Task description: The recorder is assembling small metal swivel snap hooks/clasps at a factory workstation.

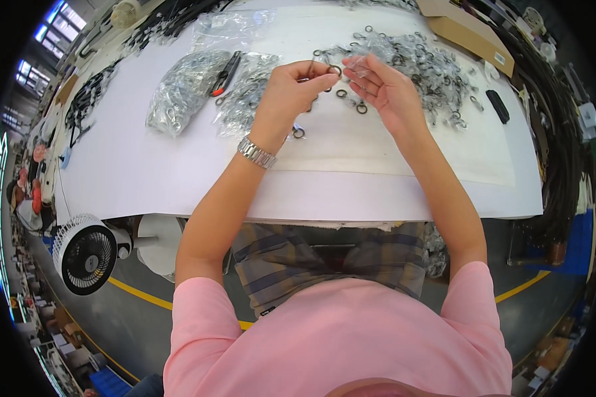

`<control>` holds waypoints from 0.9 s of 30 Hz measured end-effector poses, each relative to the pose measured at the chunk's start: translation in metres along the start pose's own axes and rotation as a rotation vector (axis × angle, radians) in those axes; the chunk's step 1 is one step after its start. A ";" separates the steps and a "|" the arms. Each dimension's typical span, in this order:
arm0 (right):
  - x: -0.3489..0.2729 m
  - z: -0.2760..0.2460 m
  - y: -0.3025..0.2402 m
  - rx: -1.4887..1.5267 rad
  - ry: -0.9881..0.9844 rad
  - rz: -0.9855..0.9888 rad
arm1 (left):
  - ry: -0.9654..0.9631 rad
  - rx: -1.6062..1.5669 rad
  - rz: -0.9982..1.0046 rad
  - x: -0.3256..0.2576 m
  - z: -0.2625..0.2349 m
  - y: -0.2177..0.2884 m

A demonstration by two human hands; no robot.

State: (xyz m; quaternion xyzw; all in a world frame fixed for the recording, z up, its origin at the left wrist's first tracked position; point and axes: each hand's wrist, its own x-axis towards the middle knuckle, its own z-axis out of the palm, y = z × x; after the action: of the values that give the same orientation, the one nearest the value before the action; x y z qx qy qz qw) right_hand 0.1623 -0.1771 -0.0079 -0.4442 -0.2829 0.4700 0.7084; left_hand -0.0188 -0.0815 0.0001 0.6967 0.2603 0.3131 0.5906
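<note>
My left hand (286, 92), with a metal watch (257, 153) on its wrist, pinches a small dark metal ring (336, 70) between thumb and fingers. Close beside it, my right hand (392, 92) has its palm turned up and its fingers curled around a scrap of clear plastic (357, 64), which looks like a small bag. Below the gap between the hands, a loose ring (361, 108) lies on the white table. Another ring (298, 133) is near my left wrist. Behind my right hand spreads a pile of bagged metal parts (444, 79).
Left of my hands lie a large clear bag of parts (185, 92), a red-and-black cutter (226, 74) and more bagged pieces (242, 99). A black object (497, 106) and an open cardboard box (473, 40) are at the right. A fan (86, 255) stands off the table's front left.
</note>
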 end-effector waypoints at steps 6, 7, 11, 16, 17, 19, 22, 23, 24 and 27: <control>-0.007 -0.006 -0.002 -0.055 0.010 0.006 | -0.005 -0.260 0.006 0.002 0.013 0.005; -0.008 -0.005 -0.001 -0.052 0.010 0.006 | -0.005 -0.257 0.005 0.001 0.014 0.004; -0.013 0.001 0.002 -0.044 -0.017 -0.019 | -0.005 -0.188 0.026 -0.003 0.015 0.004; -0.013 0.005 0.003 -0.042 -0.035 -0.024 | 0.084 -0.145 0.063 -0.001 0.019 0.003; -0.014 0.006 0.001 -0.044 -0.033 -0.028 | 0.097 -0.100 0.078 0.001 0.020 0.002; -0.014 0.005 0.001 -0.045 -0.041 -0.029 | 0.118 -0.051 0.093 0.003 0.024 0.001; -0.011 0.009 0.002 0.011 -0.075 -0.031 | 0.101 0.132 0.122 0.003 0.023 0.004; -0.010 0.015 0.001 0.002 -0.083 -0.030 | 0.085 0.105 0.131 0.003 0.017 0.004; -0.009 0.022 0.004 -0.004 -0.098 -0.023 | 0.078 0.083 0.136 -0.001 0.010 0.002; -0.009 0.020 0.011 -0.049 -0.136 -0.044 | 0.078 -0.070 0.147 -0.004 0.014 0.000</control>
State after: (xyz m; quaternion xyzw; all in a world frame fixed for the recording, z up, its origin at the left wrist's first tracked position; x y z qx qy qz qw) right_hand 0.1381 -0.1761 -0.0085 -0.4218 -0.3516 0.4764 0.6867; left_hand -0.0114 -0.0934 -0.0023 0.6802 0.2200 0.3914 0.5794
